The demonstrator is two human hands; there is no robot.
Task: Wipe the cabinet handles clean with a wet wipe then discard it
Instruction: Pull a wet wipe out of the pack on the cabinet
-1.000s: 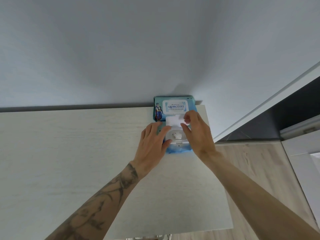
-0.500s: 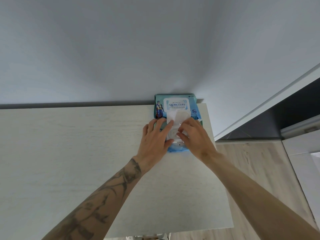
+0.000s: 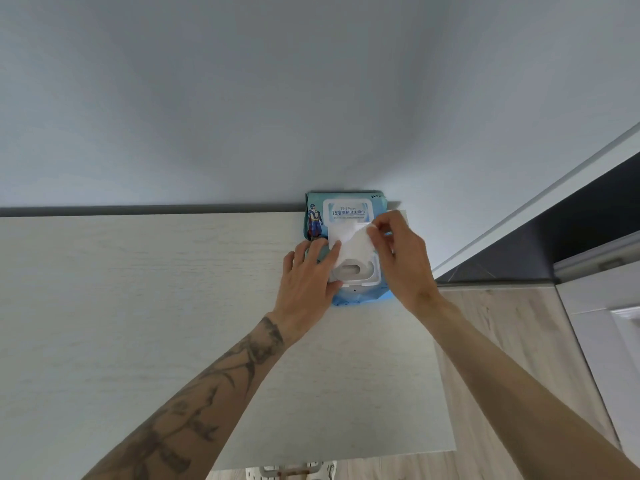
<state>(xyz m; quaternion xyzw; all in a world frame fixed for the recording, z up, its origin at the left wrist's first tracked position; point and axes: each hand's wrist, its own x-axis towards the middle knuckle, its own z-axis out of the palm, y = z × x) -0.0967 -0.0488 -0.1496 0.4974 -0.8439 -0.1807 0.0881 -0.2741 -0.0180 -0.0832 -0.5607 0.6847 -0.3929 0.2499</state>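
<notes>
A blue pack of wet wipes [image 3: 313, 220] lies at the back right corner of a pale wooden cabinet top [image 3: 138, 323], against the wall. Its white flip lid is open. My left hand [image 3: 306, 277] lies flat on the pack's left side and presses it down. My right hand [image 3: 398, 258] pinches the upper corner of a white wet wipe [image 3: 355, 245] that stretches up out of the pack's oval opening [image 3: 349, 270]. No cabinet handles are in view.
A grey-white wall [image 3: 311, 98] rises straight behind the cabinet top. To the right, wood-look floor [image 3: 502, 341], a white door frame [image 3: 519, 202] with a dark opening and a white cabinet front [image 3: 606, 323]. Below the cabinet's front edge, part of a white perforated object [image 3: 291, 472] shows.
My right hand went from the lid down to the opening, then rose up and right, drawing the wipe out of the pack. My left hand stayed pressed on the pack.
</notes>
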